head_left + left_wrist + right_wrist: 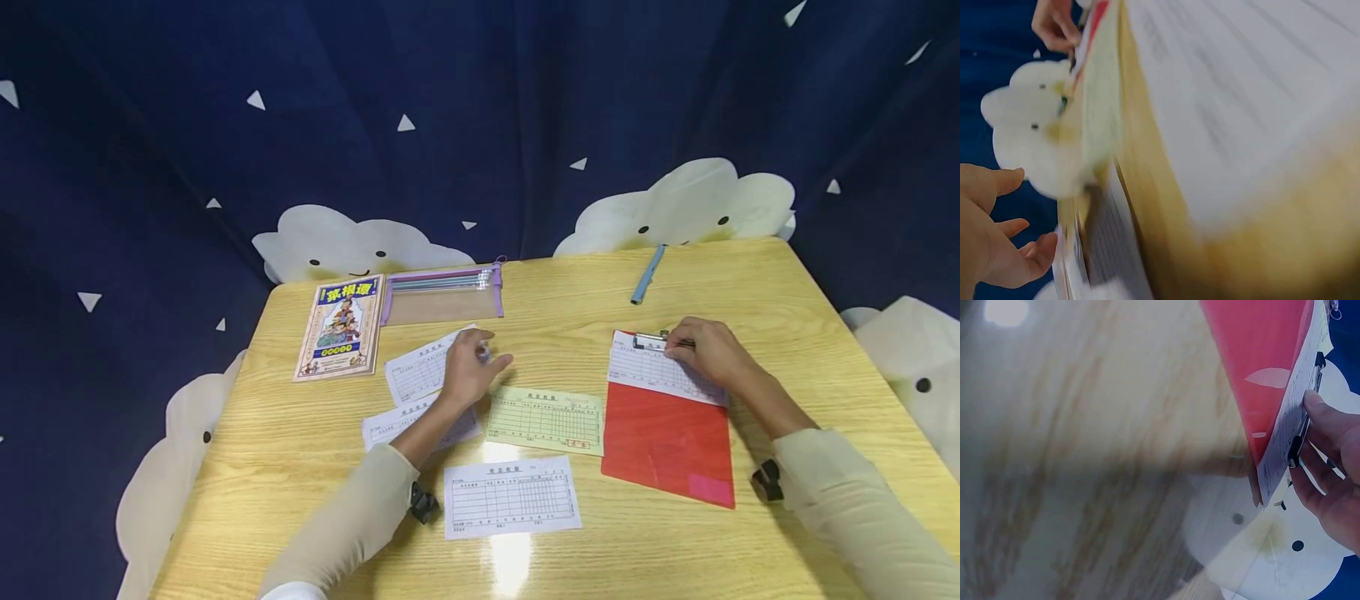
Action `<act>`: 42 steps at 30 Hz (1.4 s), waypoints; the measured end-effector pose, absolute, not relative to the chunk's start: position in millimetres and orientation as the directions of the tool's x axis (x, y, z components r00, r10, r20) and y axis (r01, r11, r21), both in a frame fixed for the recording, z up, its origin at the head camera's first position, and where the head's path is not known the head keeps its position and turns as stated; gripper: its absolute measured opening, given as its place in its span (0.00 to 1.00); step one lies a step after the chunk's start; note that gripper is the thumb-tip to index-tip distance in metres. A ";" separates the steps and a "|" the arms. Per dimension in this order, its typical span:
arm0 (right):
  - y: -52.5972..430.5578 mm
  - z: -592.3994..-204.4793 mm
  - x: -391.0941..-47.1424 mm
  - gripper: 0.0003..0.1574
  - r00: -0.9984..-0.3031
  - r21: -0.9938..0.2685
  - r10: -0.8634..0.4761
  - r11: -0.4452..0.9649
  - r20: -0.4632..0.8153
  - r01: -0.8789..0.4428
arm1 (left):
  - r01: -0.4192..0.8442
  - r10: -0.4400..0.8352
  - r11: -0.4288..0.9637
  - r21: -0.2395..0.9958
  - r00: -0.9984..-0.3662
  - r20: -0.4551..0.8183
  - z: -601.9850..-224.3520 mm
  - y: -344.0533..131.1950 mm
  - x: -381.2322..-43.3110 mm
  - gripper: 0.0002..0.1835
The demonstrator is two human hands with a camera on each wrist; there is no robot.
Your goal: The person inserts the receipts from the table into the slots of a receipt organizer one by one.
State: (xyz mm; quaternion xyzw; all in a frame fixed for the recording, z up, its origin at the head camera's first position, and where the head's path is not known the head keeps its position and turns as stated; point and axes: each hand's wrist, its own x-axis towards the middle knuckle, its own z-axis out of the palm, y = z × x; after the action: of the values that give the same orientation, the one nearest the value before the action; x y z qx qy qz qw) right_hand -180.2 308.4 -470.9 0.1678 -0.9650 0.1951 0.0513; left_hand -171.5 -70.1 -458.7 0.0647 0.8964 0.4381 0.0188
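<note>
"Why was your right hand (705, 352) up there?"

"At the head of the red clipboard (667, 437), my right hand pinched the metal clip (649, 341), thumb in front, fingers behind. The clipped slip (633, 367) lay across the board beneath it, placed, I judged, so the clip could bear on its upper edge."

"And the left hand (471, 367)?"

"Above the far white slip (415, 372), thumb and fingers spread, nothing between them; whether a fingertip brushed paper, I couldn't tell. The pale green slip (546, 421) lay flat just beside the board, presumably for easy reach from either side."
</note>
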 end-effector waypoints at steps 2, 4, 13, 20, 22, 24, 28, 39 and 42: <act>308.1 -471.1 -180.8 0.05 -0.940 -0.362 -0.301 0.868 0.158 -0.339 | 0.094 0.088 0.607 0.789 -0.995 0.051 -461.2 -90.9 -167.9 0.28; 307.5 -470.9 -181.1 0.05 -0.943 -0.361 -0.296 0.872 0.151 -0.331 | 0.088 0.046 0.624 0.776 -0.996 0.075 -463.8 -110.3 -163.7 0.27; 309.3 -471.9 -180.8 0.04 -0.939 -0.357 -0.310 0.868 0.153 -0.345 | -0.023 -0.117 0.803 0.596 -0.986 0.119 -467.6 -165.4 -144.2 0.25; 310.7 -471.8 -178.8 0.05 -0.924 -0.360 -0.340 0.852 0.174 -0.381 | -0.118 -0.182 0.870 0.478 -0.979 0.090 -472.6 -172.2 -138.6 0.23; 310.1 -472.2 -179.5 0.04 -0.928 -0.361 -0.336 0.856 0.159 -0.371 | -0.128 -0.183 0.877 0.463 -0.980 0.075 -474.2 -171.3 -137.3 0.22; 309.5 -471.9 -180.1 0.04 -0.932 -0.364 -0.334 0.859 0.139 -0.362 | -0.136 -0.183 0.882 0.451 -0.981 0.061 -474.9 -170.0 -136.8 0.22; 311.4 -472.2 -179.0 0.04 -0.928 -0.355 -0.340 0.857 0.153 -0.373 | -0.139 -0.169 0.882 0.449 -0.985 0.027 -474.1 -166.8 -139.9 0.21; 311.4 -475.2 -177.7 0.05 -0.919 -0.349 -0.350 0.850 0.183 -0.393 | -0.174 -0.161 0.863 0.474 -0.985 -0.068 -467.6 -164.1 -145.0 0.22; 309.7 -475.1 -180.6 0.04 -0.927 -0.354 -0.340 0.856 0.161 -0.376 | -0.177 -0.170 0.846 0.503 -0.984 -0.061 -467.8 -165.2 -145.3 0.23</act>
State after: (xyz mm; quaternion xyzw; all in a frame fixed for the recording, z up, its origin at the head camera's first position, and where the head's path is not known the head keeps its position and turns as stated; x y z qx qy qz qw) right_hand -180.6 309.7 -475.1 0.1858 -0.9623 0.1930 0.0464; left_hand -145.3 -165.2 -467.8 -0.0902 0.9607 0.2623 0.0072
